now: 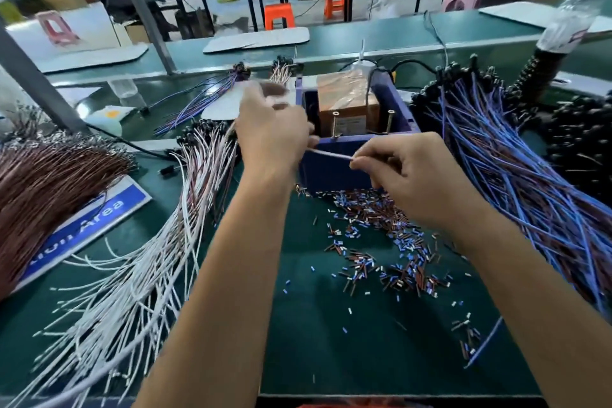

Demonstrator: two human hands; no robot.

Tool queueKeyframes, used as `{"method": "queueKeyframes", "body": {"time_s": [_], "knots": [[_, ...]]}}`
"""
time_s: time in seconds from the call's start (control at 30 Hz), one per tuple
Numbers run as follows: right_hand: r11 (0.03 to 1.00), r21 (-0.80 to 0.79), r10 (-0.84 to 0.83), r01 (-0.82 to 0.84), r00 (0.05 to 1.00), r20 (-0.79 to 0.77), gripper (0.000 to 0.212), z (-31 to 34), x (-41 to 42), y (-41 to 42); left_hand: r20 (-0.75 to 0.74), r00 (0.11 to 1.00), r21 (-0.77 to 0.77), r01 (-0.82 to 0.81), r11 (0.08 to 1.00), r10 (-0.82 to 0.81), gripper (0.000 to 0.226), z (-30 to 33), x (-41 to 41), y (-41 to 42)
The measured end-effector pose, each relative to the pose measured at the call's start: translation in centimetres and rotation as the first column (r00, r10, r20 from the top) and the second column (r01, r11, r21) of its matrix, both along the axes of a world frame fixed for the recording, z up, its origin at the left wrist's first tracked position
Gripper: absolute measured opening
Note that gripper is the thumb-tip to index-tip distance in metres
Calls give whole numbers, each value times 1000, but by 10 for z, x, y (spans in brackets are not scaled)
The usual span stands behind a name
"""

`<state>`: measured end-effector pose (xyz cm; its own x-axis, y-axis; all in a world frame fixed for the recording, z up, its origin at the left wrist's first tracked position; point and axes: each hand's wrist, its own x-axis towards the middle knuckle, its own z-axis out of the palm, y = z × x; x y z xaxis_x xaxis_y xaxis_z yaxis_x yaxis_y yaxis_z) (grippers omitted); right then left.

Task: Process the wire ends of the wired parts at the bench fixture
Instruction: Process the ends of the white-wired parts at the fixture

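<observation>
I am looking down at a green bench (pixel 308 341), my two bare forearms reaching toward twelve o'clock.

At nine o'clock lies a fan of brown wires (pixel 43 189), and beside it a blue floor-style label (pixel 82 228). At about eight o'clock a spread of white-and-brown wired parts (pixel 159 258) fans out from black ends near my left wrist.

My left hand (pixel 271 139) sits at eleven o'clock, just at the left front corner of the blue bench fixture (pixel 334 169). Its fingers are curled and pinch one end of a single white wire (pixel 331 154); something blurred above the knuckles may be the rest of the part, but I cannot tell.

The wire runs nearly level, left to right, across the fixture's front rim, its long axis from about ten o'clock to four o'clock, dipping slightly toward my right hand (pixel 410 175). That hand, at one o'clock, pinches the wire's other end between thumb and forefinger. Both hands are equally close to the fixture; the opening lies just beyond the wire, toward twelve o'clock. I judge the next move carries the free end forward into it.

Below my right hand, insulation scraps (pixel 390 248) litter the mat. At three o'clock lies a heap of blue wired parts (pixel 516 175).
</observation>
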<state>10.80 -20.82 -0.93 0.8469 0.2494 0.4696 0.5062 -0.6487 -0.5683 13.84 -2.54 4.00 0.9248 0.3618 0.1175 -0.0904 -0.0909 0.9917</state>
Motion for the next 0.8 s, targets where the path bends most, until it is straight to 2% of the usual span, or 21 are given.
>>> {"method": "queueKeyframes", "body": {"time_s": [0.1,0.3,0.4,0.47,0.53,0.6,0.7,0.77,0.8], "knots": [[991,-131,16,-25,997,-70,12,-6,2,-2,-161,985,-28,53,998,-57,32,-16,3,11],[965,-248,55,-82,992,-114,15,-15,0,9,-303,953,-229,-66,971,-7,38,-60,-6,36],[948,-303,59,-99,989,-138,16,-22,2,15,-321,947,-265,-122,956,32,52,-76,-6,47],[948,-308,37,-75,991,-126,17,-25,5,17,-273,959,-302,-161,940,76,60,-75,-3,53],[966,-255,22,-44,996,-90,16,-28,7,17,-188,977,-416,-175,892,104,64,-69,-5,50],[976,-218,4,-14,999,-50,14,-31,10,18,-54,984,-462,-177,869,172,54,-65,-15,33],[985,-169,29,-35,999,-37,12,-38,13,20,205,943,-487,-136,863,264,26,-66,-32,-1],[994,-92,55,-54,998,1,12,-44,14,18,264,929,-481,-106,870,259,4,-64,-33,-13],[997,-56,54,-52,998,34,13,-45,14,16,238,933,-449,-140,883,269,13,-65,-32,-15]]}}
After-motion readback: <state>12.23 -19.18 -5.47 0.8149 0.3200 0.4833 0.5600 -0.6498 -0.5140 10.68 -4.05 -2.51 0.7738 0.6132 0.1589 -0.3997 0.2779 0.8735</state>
